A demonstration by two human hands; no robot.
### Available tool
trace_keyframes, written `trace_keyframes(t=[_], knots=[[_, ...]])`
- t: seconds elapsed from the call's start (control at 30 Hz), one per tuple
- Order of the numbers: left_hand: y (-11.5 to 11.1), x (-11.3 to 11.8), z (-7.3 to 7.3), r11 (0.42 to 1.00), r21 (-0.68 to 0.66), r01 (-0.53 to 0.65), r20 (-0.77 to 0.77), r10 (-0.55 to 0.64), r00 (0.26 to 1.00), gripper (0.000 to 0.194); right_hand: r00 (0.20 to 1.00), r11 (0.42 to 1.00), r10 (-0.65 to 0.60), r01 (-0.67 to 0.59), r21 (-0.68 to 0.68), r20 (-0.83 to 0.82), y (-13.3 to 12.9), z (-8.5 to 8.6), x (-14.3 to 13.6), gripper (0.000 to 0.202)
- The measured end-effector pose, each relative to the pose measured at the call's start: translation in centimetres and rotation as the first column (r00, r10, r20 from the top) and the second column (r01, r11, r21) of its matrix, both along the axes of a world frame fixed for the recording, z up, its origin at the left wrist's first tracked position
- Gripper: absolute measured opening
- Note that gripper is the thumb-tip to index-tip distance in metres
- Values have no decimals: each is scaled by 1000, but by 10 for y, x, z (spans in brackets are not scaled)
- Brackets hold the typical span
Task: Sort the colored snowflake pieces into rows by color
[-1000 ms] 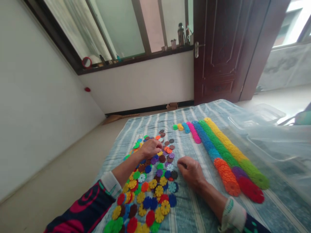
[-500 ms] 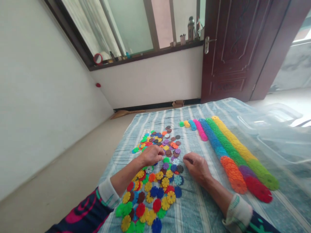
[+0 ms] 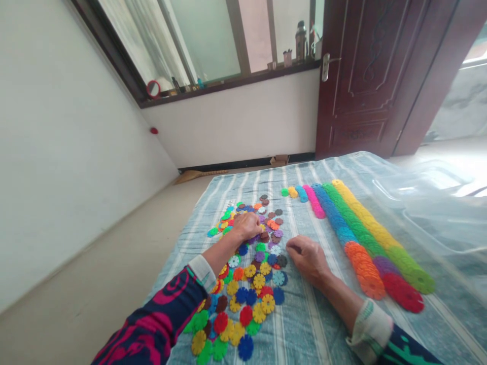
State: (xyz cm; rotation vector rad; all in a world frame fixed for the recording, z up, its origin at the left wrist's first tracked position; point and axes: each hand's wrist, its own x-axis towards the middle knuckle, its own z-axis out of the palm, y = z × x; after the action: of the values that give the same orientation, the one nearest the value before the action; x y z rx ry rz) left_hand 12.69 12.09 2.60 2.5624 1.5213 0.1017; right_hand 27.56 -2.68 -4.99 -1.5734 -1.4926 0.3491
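Over the upper part of a loose spread of colourful notched plastic discs (image 3: 259, 281) is my left hand (image 3: 246, 226), its fingers bent together in a pinch beside a small yellow disc (image 3: 262, 228). Whether they grip a disc is hidden. My right hand (image 3: 309, 257) rests on the striped cloth just right of the spread, fingers curled in; what they hold, if anything, cannot be seen. Pale blue and black discs lie nearest to it. Farther right, overlapping discs form long rows by colour, among them a yellow row (image 3: 359, 212), a green row (image 3: 352, 220) and an orange group (image 3: 364, 271).
Blue-and-white striped cloth (image 3: 300, 324) covers the surface. A clear plastic container (image 3: 437, 223) stands at the right edge. Short pink (image 3: 314, 202) and light blue (image 3: 302, 193) rows lie toward the back. Beyond are a dark red door (image 3: 365, 81) and a windowsill holding a flask (image 3: 301, 43).
My left hand has moved forward and slightly right over the discs, uncovering some nearer ones. My right hand stays in nearly the same place.
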Motion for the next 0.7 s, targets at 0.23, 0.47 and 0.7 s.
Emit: trace_keyframes(t=[0.23, 0.47, 0.7], knots=[[0, -14, 15, 989, -149, 9, 173, 18, 985, 9, 1000, 1000, 9, -9, -7, 1, -1, 1, 1, 18], [-50, -59, 22, 783, -604, 146, 327, 77, 942, 12, 1000, 1000, 9, -9, -24, 11, -2, 1, 1, 19], [-69, -67, 7, 810, -579, 97, 207, 31, 978, 18, 1000, 1000, -4, 5, -31, 30, -2, 0, 2, 17]])
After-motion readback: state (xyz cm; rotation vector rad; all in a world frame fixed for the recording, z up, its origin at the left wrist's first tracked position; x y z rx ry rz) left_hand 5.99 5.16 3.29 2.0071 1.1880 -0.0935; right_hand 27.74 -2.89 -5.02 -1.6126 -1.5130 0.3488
